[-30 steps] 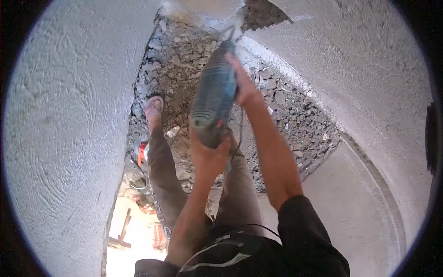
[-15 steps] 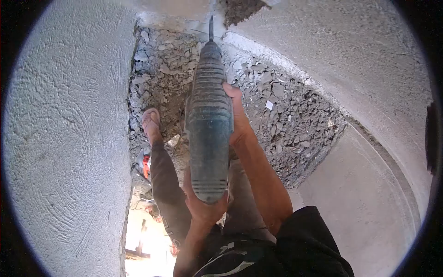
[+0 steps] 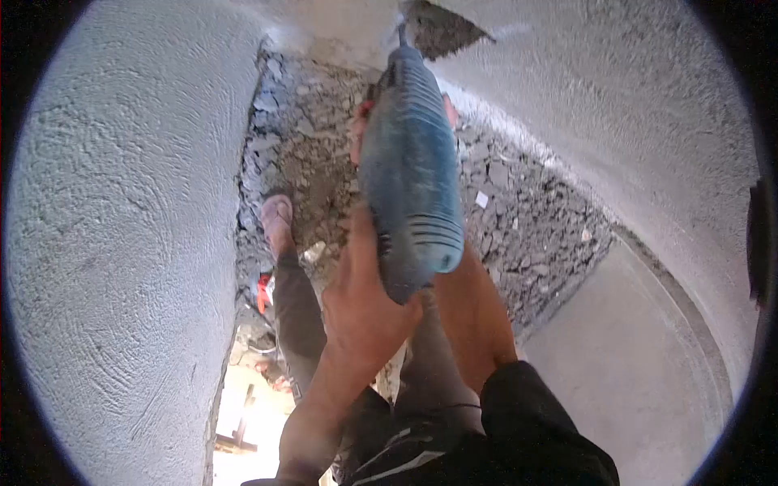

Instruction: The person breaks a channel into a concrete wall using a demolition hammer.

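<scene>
A dusty blue-green demolition hammer (image 3: pixel 417 158) points away from me, its casing ribbed at both ends. Its narrow chisel bit (image 3: pixel 402 34) reaches the wall beside the edge of a rough broken patch (image 3: pixel 446 31); whether the tip touches cannot be made out. My left hand (image 3: pixel 365 316) is closed around the rear handle, which is mostly hidden. Farther forward, my right hand (image 3: pixel 359 138) grips the body from beneath, fingers showing on the left side and the thumb on the right. The tool's casing covers the right palm.
Broken rubble (image 3: pixel 519 219) covers the floor between a textured wall (image 3: pixel 121 227) at left and a curved wall (image 3: pixel 616 105) at right. My sandalled foot (image 3: pixel 278 215) stands on it. A red object (image 3: pixel 263 292) lies near my leg. Smooth floor (image 3: pixel 608 356) lies lower right.
The demolition hammer has moved forward and up in view, its rear swinging right and tilting. The bit is now closer to the broken patch. Both hands keep their hold.
</scene>
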`<act>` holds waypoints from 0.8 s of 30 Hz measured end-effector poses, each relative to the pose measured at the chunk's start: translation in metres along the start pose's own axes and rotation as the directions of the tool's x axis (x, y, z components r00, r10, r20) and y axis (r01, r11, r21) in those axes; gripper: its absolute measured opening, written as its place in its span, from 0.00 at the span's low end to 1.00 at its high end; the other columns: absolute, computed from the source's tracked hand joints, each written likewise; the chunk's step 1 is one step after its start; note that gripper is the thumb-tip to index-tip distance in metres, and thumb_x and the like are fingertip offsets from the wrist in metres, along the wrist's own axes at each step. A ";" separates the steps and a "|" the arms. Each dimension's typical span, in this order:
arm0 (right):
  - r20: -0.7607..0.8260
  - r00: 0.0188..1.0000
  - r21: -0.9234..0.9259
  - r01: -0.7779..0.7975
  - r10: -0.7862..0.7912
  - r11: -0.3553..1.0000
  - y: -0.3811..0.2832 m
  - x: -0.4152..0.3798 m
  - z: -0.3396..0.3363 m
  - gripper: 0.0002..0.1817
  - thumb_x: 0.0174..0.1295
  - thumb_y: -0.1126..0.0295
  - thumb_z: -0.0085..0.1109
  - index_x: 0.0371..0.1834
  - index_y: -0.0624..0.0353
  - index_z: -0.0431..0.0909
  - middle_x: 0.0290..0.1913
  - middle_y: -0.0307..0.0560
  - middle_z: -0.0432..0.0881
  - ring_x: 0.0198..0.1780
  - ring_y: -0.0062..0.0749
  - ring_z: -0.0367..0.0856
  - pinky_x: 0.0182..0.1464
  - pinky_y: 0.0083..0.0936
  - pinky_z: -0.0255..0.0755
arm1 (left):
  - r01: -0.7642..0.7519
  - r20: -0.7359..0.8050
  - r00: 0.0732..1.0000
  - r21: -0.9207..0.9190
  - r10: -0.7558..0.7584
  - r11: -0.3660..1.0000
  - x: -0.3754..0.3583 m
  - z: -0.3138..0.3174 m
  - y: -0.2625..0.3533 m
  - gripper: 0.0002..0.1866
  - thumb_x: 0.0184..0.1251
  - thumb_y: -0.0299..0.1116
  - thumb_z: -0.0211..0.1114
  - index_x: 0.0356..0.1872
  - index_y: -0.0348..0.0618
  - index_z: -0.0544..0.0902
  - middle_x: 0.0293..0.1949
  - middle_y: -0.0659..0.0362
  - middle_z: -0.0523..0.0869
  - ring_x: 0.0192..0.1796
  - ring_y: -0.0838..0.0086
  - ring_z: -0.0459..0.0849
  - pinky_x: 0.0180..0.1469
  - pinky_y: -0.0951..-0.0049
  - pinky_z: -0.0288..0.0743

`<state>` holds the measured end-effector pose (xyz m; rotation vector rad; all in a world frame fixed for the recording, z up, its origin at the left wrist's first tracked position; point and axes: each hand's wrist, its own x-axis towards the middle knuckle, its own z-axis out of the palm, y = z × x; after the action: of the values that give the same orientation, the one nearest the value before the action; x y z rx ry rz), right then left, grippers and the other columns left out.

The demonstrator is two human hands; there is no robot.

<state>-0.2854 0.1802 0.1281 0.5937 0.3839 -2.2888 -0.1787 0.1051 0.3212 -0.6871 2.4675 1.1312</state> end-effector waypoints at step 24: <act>-0.163 0.964 -0.148 -0.233 0.209 0.961 0.002 -0.115 0.026 0.33 0.63 0.49 0.60 0.63 0.64 0.73 0.49 0.58 0.86 0.46 0.44 0.88 0.52 0.38 0.82 | -0.066 -0.098 0.994 -0.197 0.047 0.978 -0.157 0.060 -0.058 0.48 0.56 0.29 0.67 0.76 0.34 0.51 0.69 0.34 0.68 0.70 0.38 0.69 0.71 0.49 0.62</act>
<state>-0.2196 0.2336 0.2095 0.6849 0.5444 -1.9835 -0.0106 0.1629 0.3247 -0.7449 2.4861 1.4138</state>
